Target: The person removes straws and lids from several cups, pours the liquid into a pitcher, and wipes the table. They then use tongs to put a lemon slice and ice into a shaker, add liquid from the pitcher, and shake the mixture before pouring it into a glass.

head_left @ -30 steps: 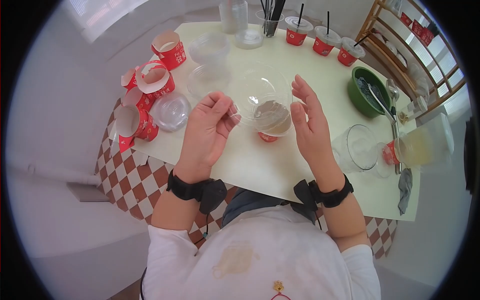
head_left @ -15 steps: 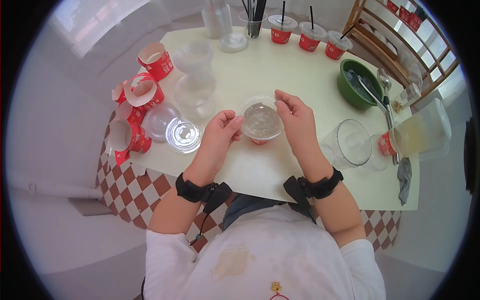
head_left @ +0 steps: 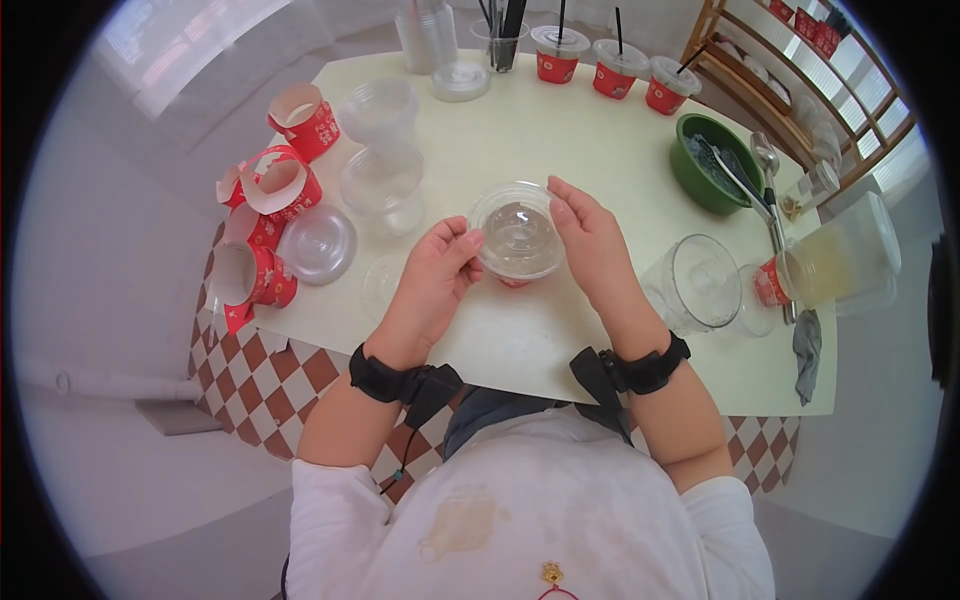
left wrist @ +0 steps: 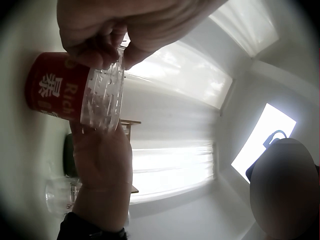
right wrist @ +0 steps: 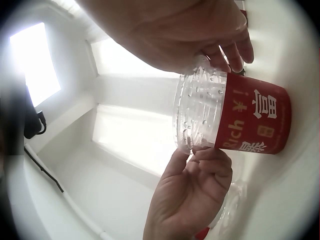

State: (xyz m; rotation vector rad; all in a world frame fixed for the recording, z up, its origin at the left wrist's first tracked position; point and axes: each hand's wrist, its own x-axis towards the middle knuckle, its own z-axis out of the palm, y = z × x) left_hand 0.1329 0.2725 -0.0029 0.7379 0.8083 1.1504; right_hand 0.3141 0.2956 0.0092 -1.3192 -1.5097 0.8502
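Left hand (head_left: 432, 280): thumb and fingertips pinch the rim.
Right hand (head_left: 592, 245): fingers fairly straight, beside the opposite rim.
Clear plastic cup in a red printed sleeve (right wrist: 255, 114): between the hands on the pale table (head_left: 520, 350), mouth up, long axis vertical.
Handling: probably light, thin-walled, slippery where droplets show; best gripped around the sleeve.
Far edge: three lidded red-sleeved cups (head_left: 612, 82).

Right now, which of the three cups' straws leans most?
The rightmost cup, nearest the green bowl: its black straw slants, while those in the left cup and middle cup stand nearly upright.
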